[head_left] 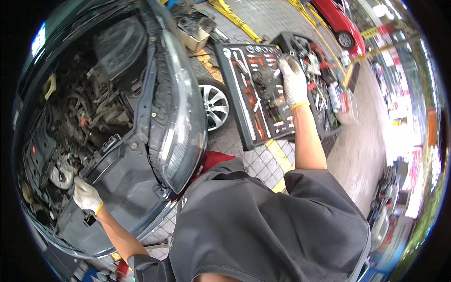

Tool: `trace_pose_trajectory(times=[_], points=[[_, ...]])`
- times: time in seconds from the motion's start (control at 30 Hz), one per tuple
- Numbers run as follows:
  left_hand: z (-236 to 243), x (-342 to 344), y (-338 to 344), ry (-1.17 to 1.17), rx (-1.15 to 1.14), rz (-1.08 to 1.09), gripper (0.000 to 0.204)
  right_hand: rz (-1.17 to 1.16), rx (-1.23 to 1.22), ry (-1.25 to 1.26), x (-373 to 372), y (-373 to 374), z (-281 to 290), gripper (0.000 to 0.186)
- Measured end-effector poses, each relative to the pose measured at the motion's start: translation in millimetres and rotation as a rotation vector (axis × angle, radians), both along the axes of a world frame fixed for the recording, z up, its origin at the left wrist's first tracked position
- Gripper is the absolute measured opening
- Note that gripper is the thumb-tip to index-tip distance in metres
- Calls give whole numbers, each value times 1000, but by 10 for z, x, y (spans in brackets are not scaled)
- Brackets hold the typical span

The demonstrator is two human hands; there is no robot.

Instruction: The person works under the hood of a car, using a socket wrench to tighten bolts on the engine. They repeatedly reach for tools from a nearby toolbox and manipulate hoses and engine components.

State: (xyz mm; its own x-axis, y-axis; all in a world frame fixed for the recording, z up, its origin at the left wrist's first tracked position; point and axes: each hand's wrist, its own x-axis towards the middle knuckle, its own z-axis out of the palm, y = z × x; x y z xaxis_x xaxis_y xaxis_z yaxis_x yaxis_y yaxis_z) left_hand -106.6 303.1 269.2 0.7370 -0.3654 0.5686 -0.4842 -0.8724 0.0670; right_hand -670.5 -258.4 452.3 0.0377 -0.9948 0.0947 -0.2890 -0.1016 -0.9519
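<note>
My left hand (87, 195), in a white knit glove with a yellow cuff, is at the front of the car's open engine bay. Its fingers are curled together beside a silvery metal engine part (63, 173), above the black plastic front panel (124, 188); what they grip, if anything, is hidden. Out to the right, my gloved right hand (293, 82) is over a black tool tray (248, 126). Its fingers are bent inward, and what is in them cannot be made out. Sockets, wrenches and red-handled tools lie in the tray, with a dark, greasy metal part (267, 81) on top.
The car's headlight (176, 141) and fender stand between my arms. A loose alloy wheel (214, 107) is left of the tray. Behind the tray are a cart of mixed tools (322, 101) and a clear plastic bin (347, 108). A cardboard box (193, 41) and red car (339, 23) are farther off.
</note>
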Motion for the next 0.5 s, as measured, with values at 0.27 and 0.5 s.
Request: trace_pose_trajectory(times=[0.27,0.5], points=[[278,-45,-207,285,-5,109,67,-11,-46,750,-1363,829,-1276,43],[337,-49,-229,351,34,99,76,250,-47,1211,-1029,636,-1980,29]])
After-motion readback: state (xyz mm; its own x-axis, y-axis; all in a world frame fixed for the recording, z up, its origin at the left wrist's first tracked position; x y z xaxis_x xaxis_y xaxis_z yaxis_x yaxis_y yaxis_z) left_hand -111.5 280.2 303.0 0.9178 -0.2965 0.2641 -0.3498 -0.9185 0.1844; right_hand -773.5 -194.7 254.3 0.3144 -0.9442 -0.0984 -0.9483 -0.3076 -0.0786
